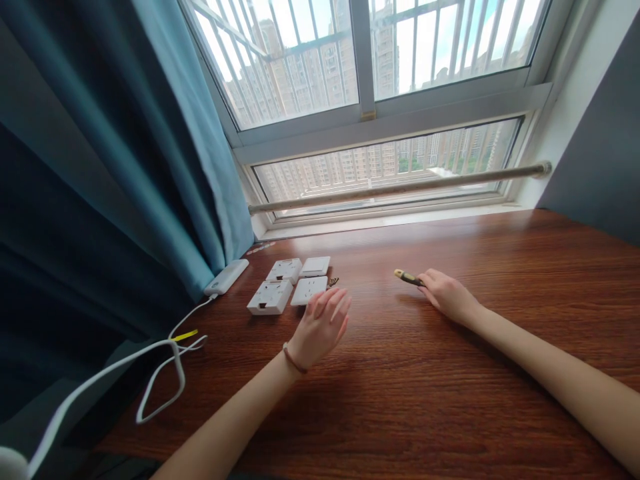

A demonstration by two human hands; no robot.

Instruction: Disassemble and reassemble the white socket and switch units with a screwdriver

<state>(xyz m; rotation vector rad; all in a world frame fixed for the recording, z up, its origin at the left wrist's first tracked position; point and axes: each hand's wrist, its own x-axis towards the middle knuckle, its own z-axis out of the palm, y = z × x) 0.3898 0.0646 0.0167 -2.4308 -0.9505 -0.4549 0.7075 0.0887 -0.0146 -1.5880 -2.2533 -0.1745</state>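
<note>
My left hand (323,327) hovers open over the wooden table (450,373), fingers spread, just in front of a white socket plate (309,291). Beside that plate lie a white mounting box (271,297), a second box (285,270) and a white switch plate (315,266). A few small dark screws (333,282) lie right of the socket plate. My right hand (447,295) rests on the table farther right, closed on the yellow-and-black handle of a screwdriver (407,278) that points left.
A white power bank (227,277) lies at the table's left edge, its white cable (165,360) looping off the side. A teal curtain (125,167) hangs at left. A barred window (380,100) and sill rail (400,189) run along the back.
</note>
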